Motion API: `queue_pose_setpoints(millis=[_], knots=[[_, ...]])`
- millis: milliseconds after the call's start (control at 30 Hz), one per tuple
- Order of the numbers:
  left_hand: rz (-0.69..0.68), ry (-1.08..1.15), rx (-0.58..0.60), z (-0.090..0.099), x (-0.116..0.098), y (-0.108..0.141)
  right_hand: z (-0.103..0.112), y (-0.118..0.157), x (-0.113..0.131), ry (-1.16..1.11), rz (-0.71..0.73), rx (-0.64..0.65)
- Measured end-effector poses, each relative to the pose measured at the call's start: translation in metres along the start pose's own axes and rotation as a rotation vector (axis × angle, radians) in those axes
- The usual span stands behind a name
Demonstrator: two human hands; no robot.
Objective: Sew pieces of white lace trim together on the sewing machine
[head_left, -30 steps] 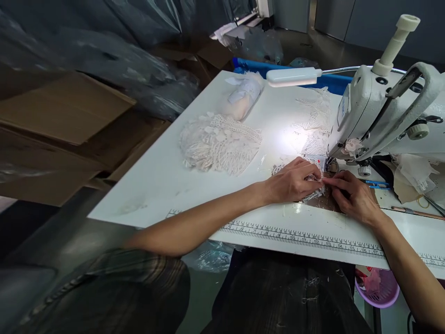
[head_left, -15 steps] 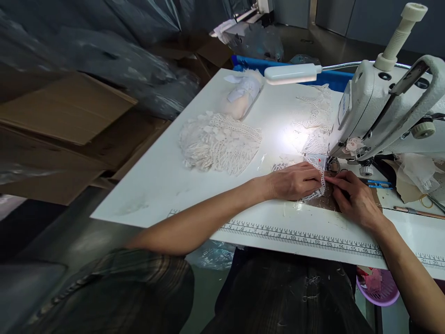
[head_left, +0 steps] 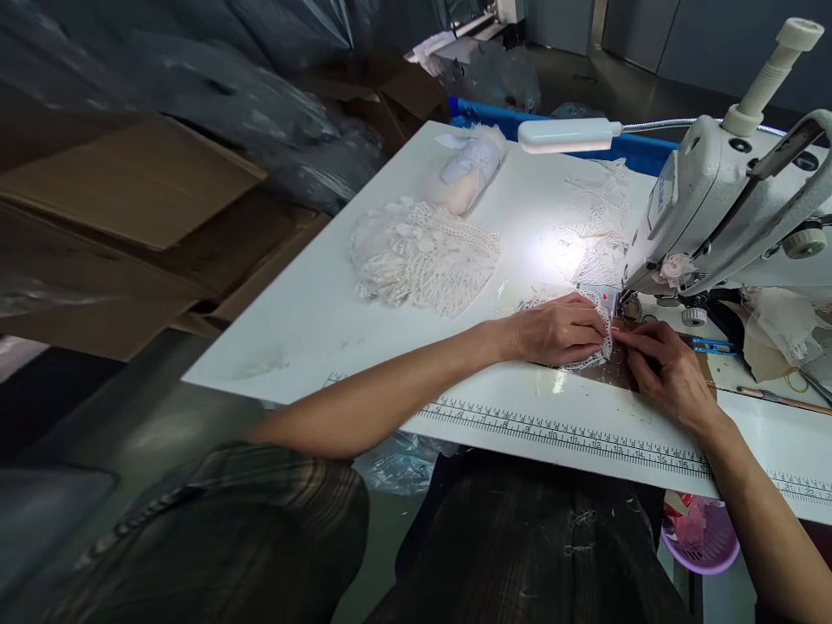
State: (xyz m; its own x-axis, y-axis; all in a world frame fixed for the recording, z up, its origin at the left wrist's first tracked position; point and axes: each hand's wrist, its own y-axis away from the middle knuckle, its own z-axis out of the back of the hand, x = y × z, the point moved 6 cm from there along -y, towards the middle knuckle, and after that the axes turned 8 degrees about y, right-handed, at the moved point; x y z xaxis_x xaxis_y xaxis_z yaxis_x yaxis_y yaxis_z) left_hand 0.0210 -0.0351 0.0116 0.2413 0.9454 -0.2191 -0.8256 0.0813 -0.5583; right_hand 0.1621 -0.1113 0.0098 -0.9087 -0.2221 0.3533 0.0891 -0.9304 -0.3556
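Observation:
White lace [head_left: 601, 351] lies at the needle of a white sewing machine [head_left: 682, 195], its edge curving past my fingers. My left hand [head_left: 562, 331] presses on this lace from the left, fingers bent together over it. Just to the right, my right hand [head_left: 669, 368] pinches the lace's edge between thumb and forefinger, close to the presser foot. The palm side of both hands is hidden. Another stretch of lace [head_left: 598, 217] runs behind the needle, under a bright spot of light.
A lace pile [head_left: 422, 256] and a wrapped roll [head_left: 471, 173] lie on the white table [head_left: 292, 347]. A lamp [head_left: 568, 136] hangs above. Blue snips [head_left: 715, 346] rest at right. A purple basket [head_left: 711, 542] stands below, cardboard boxes [head_left: 130, 186] at left.
The whole view has shifted slightly, with the machine now a little further right. Both hands keep nearly the same place at the lace.

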Motion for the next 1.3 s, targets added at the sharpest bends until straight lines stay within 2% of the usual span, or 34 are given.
queue_pose_setpoints(millis=[233,533,633,733,833,967,1100,1200,1300], knots=[[0.096,0.009,0.094,-0.006,0.003,-0.001,-0.005,0.0,0.0,0.021,0.022,0.017],[0.048,0.03,0.062,-0.006,0.003,0.0,0.007,-0.002,-0.008,-0.084,-0.082,-0.025],[0.067,0.041,0.076,-0.005,0.003,-0.001,0.006,-0.001,-0.002,-0.072,-0.027,0.004],[0.118,0.051,0.126,-0.007,0.005,-0.001,0.002,0.002,0.008,-0.019,0.096,0.057],[0.114,0.056,0.118,-0.005,0.003,0.0,-0.001,0.004,0.013,0.066,0.17,0.066],[0.116,0.015,0.071,0.001,0.003,-0.001,-0.004,0.005,0.014,0.13,0.186,0.06],[0.14,-0.138,0.038,0.007,0.005,-0.004,-0.003,0.005,0.016,0.149,0.2,0.062],[0.082,-0.201,0.069,0.005,0.001,-0.006,-0.002,0.005,0.017,0.159,0.199,0.068],[0.105,-0.238,0.138,0.001,0.003,-0.006,-0.003,0.006,0.017,0.164,0.188,0.076]])
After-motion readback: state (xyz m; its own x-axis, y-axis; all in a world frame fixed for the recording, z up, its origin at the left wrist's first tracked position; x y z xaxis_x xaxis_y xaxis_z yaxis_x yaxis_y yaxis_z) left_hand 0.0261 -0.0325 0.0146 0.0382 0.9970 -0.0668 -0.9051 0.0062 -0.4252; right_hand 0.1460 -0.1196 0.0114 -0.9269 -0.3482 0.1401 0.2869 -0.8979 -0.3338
